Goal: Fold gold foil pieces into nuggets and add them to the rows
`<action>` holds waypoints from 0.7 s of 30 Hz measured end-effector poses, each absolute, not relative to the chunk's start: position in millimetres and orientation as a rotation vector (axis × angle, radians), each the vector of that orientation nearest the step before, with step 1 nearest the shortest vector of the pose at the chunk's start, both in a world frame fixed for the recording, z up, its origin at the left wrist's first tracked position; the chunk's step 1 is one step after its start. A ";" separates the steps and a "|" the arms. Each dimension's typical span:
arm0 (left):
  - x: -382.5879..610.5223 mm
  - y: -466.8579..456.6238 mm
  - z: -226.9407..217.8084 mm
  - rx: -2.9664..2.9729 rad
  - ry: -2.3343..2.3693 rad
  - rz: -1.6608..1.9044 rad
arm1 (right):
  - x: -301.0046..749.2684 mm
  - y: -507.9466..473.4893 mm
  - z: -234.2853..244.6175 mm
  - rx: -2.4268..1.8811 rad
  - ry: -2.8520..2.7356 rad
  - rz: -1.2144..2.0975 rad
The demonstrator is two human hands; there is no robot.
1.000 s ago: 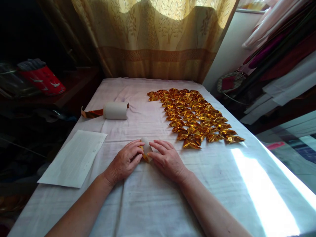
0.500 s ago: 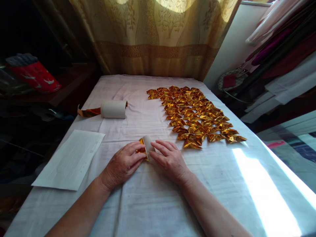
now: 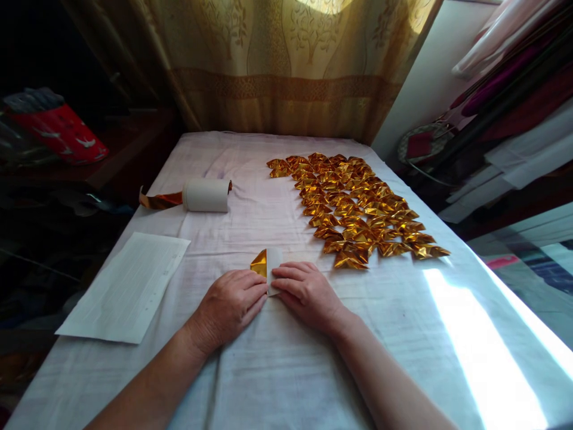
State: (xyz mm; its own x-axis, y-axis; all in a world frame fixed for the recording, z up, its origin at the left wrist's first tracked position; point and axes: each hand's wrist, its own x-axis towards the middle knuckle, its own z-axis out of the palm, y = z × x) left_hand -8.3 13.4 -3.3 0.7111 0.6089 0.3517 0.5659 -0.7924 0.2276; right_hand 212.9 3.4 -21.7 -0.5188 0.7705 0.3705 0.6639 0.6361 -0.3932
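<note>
A small piece of gold foil paper (image 3: pixel 267 264), white on its back, lies on the white cloth (image 3: pixel 277 370) in front of me, partly folded with a gold triangle showing. My left hand (image 3: pixel 233 306) and my right hand (image 3: pixel 305 292) meet over its near edge, fingers pressed down on it. Beyond to the right, several folded gold foil pieces (image 3: pixel 353 209) lie in close rows.
A white roll with a gold foil tail (image 3: pixel 203 195) lies at the back left. A white sheet of paper (image 3: pixel 128 286) sits at the left edge. A gold curtain (image 3: pixel 286 65) hangs behind. Stacked cloth rolls (image 3: pixel 510 101) stand at right; sunlight falls across the right side.
The foil piece, earlier held curled between my fingers, now lies flatter on the cloth. Both hands have drawn slightly towards me and press its near edge.
</note>
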 end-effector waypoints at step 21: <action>-20.1 12.6 -1.4 2.711 0.879 0.450 | 202.3 15.1 -27.6 -1.287 -2.125 0.421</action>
State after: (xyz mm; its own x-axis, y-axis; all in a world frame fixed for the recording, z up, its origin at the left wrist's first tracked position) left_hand -20.1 12.6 -1.4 0.7694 0.6029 0.2110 0.5238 -0.7845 0.3318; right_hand 202.3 15.1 -27.6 -0.3398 0.8784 0.3362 0.6837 0.4762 -0.5530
